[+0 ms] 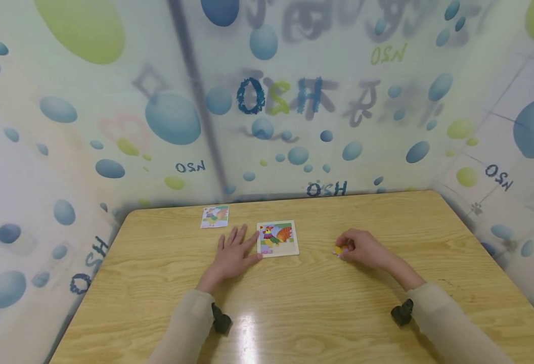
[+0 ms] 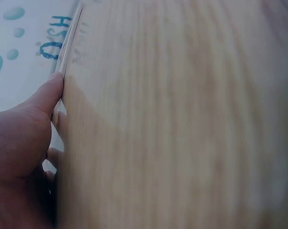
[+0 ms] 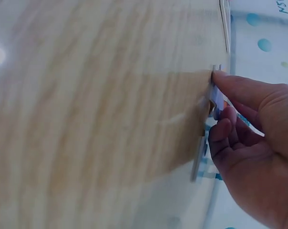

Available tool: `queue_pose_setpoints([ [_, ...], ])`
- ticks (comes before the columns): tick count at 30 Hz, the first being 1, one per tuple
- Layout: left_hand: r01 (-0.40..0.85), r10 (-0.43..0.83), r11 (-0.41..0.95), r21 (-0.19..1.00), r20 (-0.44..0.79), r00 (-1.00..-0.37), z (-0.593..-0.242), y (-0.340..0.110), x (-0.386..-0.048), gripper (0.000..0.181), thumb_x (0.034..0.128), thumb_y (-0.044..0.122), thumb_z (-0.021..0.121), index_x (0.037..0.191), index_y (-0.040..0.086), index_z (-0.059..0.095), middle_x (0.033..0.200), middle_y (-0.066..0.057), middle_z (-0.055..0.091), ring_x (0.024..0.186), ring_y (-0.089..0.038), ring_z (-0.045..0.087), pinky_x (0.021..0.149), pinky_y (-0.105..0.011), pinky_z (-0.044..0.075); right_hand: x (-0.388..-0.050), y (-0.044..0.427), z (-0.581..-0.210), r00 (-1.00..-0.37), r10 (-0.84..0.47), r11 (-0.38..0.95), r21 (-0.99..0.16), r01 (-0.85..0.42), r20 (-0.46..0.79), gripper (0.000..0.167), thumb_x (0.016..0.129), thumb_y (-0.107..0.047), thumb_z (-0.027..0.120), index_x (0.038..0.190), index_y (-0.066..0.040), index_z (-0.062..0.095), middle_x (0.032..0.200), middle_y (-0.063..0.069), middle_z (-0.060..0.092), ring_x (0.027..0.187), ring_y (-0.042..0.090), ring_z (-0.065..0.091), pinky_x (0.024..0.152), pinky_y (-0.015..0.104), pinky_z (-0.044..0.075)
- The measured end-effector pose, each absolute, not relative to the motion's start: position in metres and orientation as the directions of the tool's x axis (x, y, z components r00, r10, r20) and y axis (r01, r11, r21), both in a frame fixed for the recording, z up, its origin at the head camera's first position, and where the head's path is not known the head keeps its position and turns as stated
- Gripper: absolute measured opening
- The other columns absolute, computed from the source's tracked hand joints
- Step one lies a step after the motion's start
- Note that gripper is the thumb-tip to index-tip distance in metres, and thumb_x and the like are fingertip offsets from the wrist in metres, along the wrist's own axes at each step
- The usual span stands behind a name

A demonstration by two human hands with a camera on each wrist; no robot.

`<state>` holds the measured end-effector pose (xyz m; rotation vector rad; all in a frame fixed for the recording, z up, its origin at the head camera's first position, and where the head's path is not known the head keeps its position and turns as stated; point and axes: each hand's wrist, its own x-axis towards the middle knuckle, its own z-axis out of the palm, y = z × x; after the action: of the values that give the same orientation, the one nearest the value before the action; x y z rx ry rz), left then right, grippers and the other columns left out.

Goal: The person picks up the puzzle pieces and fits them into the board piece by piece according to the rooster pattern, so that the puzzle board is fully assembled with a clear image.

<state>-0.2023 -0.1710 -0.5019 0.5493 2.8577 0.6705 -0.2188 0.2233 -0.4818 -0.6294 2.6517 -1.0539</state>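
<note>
A square puzzle board (image 1: pixel 290 250) with a rooster picture lies on the table. Its lower right part shows plain, pale backing. Spread out beside its left edge is my left hand (image 1: pixel 233 258), thumb and index fingertips touching the board's rim. In the left wrist view only the thumb side of that left hand (image 2: pixel 20 133) shows. To the right of the board, my right hand (image 1: pixel 364 248) pinches a small yellow and lilac puzzle piece (image 1: pixel 338 250) just at the tabletop. The right wrist view has this piece (image 3: pixel 217 98) edge-on between thumb and fingers, partly hidden.
A small picture card (image 1: pixel 214 216) with a matching rooster lies behind my left hand, near the back edge of the wooden table (image 1: pixel 312 313). Walls (image 1: pixel 367 126) printed with blue and green drops rise behind the table and on both sides.
</note>
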Motion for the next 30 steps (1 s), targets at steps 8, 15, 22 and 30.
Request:
queue_pose_setpoints([
  [8, 0.317, 0.385, 0.835, 0.45, -0.067, -0.92, -0.504, -0.173, -0.203, 0.07, 0.1039, 0.051, 0.053, 0.162, 0.019, 0.032, 0.17, -0.018, 0.008, 0.155, -0.042, -0.001, 0.116, -0.068, -0.006, -0.222, 0.215, -0.482, -0.864, -0.504, 0.62, -0.701, -0.352, -0.013, 0.017, 0.087, -0.004, 0.078, 0.101, -0.006, 0.069, 0.089, -0.001, 0.066, 0.071, 0.013, 0.054, 0.064, 0.028, 0.047],
  [15, 0.31, 0.383, 0.836, 0.453, -0.077, -0.92, -0.497, -0.17, -0.201, 0.07, 0.1038, 0.049, 0.055, 0.162, 0.016, 0.034, 0.17, -0.021, 0.01, 0.155, -0.044, 0.001, 0.116, -0.069, -0.005, -0.227, 0.2, -0.483, -0.887, -0.461, 0.628, -0.714, -0.309, -0.021, 0.01, 0.09, -0.004, 0.076, 0.098, -0.008, 0.072, 0.085, -0.003, 0.065, 0.075, 0.014, 0.055, 0.067, 0.028, 0.047],
  [22, 0.302, 0.377, 0.846, 0.439, -0.093, -0.922, -0.495, -0.169, -0.201, 0.069, 0.1041, 0.049, 0.055, 0.162, 0.017, 0.034, 0.17, -0.019, 0.01, 0.155, -0.042, 0.0, 0.116, -0.069, -0.004, -0.231, 0.174, -0.481, -0.873, -0.487, 0.569, -0.768, -0.295, -0.026, 0.004, 0.093, -0.003, 0.073, 0.097, -0.006, 0.073, 0.086, -0.002, 0.066, 0.078, 0.016, 0.054, 0.069, 0.029, 0.046],
  [30, 0.299, 0.377, 0.85, 0.434, -0.106, -0.92, -0.5, -0.17, -0.203, 0.07, 0.1047, 0.052, 0.051, 0.163, 0.022, 0.029, 0.171, -0.016, 0.005, 0.156, -0.039, -0.004, 0.117, -0.066, -0.007, -0.239, 0.142, -0.482, -0.864, -0.504, 0.536, -0.79, -0.298, -0.016, 0.005, 0.095, -0.005, 0.072, 0.098, -0.009, 0.074, 0.088, -0.003, 0.067, 0.079, 0.015, 0.054, 0.072, 0.029, 0.046],
])
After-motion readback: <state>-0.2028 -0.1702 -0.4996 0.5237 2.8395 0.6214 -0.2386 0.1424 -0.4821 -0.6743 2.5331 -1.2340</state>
